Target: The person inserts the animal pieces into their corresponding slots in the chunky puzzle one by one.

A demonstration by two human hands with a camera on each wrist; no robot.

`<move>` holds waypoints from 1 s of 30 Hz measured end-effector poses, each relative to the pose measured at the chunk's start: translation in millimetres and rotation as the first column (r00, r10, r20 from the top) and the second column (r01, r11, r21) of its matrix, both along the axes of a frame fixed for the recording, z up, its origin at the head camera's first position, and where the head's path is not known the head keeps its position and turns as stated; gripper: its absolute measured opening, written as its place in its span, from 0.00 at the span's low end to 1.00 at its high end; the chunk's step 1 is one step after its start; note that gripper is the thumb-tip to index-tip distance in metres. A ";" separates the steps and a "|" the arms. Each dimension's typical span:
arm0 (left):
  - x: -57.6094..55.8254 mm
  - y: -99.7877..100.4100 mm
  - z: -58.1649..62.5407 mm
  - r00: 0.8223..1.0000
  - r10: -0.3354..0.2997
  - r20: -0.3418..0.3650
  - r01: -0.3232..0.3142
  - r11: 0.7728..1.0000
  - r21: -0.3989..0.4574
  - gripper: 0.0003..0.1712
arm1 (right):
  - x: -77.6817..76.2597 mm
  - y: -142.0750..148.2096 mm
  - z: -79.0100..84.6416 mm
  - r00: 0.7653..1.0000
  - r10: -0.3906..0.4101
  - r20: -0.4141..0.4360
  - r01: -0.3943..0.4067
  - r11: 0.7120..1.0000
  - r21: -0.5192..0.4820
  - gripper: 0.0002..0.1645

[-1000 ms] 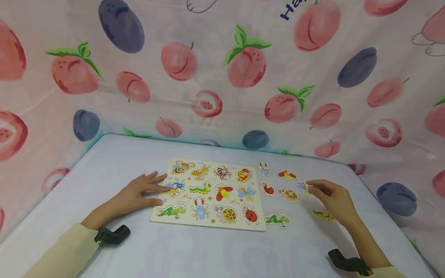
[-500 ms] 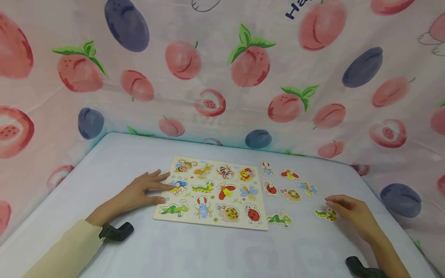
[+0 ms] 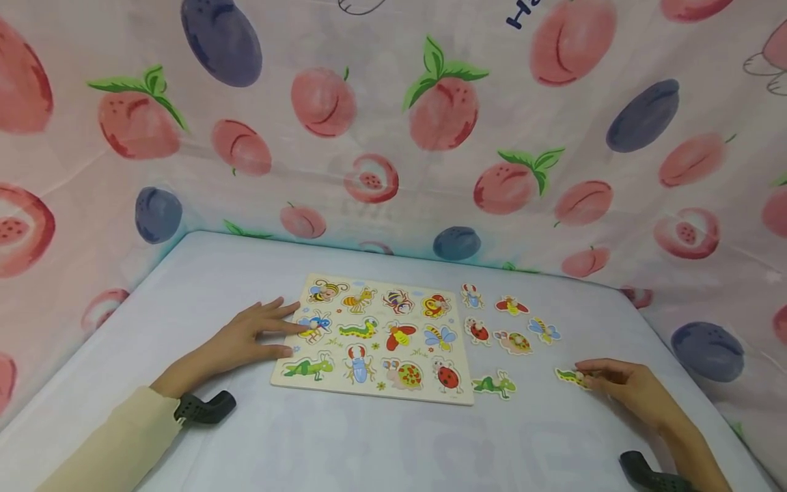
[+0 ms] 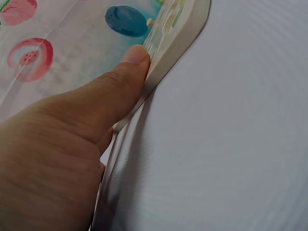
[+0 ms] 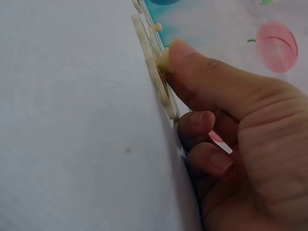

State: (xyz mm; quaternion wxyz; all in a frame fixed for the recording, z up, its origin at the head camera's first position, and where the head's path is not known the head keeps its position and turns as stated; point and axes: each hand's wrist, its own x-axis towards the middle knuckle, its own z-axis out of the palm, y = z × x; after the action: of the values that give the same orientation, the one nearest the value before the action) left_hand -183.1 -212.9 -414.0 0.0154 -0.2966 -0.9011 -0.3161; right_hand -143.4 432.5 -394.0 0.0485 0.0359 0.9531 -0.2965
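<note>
My left hand rests at the left edge of a wooden insect puzzle board, fingers extended over its surface near the blue-headed insect. In the left wrist view the thumb lies along the board's edge. Over on the right, my right hand pinches the small knob of a green and yellow caterpillar puzzle piece. That piece sits low at the table surface, partly covered by the fingertips. The right wrist view shows its edge close to the cloth; whether it touches cannot be told.
Between board and right hand lie loose pieces: a stag beetle, a red-winged bug, a ladybug, a snail, a dragonfly-like insect and a grasshopper against the board. A fruit-print curtain stands behind the white table.
My right hand has let go of the blue-winged insect piece, moved down toward the front and taken the caterpillar piece by its knob. The left hand stays on the board.
</note>
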 end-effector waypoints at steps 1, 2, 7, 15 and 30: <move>-0.2 0.0 0.1 1.000 -0.002 -0.003 0.002 1.000 -0.001 0.26 | 0.4 0.2 -1.0 1.000 0.001 -0.013 -0.001 1.000 0.009 0.23; -0.3 -0.2 0.3 1.000 -0.003 -0.007 0.003 1.000 -0.001 0.26 | 0.8 0.4 -1.6 1.000 0.001 -0.027 -0.001 1.000 0.021 0.23; -1.0 -1.3 1.0 1.000 -0.008 -0.014 0.008 1.000 0.000 0.26 | 0.6 -2.4 -5.6 0.997 -0.002 -0.075 0.006 0.998 0.060 0.27; -2.1 -1.1 -1.0 1.000 -0.006 0.011 0.006 1.000 0.004 0.26 | 1.7 -2.4 -7.1 0.996 0.017 -0.090 -0.011 0.997 0.073 0.20; -2.7 -1.5 -3.0 1.000 0.006 0.027 -0.006 1.000 -0.011 0.27 | 1.9 -6.3 -7.5 0.992 0.008 -0.125 0.005 0.995 0.101 0.18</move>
State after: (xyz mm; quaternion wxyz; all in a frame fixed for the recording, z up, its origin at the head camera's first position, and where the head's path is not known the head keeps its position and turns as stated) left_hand -185.8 -214.4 -417.0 0.0027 -0.2897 -0.9038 -0.3150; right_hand -141.5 426.2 -401.5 -0.0129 0.0191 0.9681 -0.2494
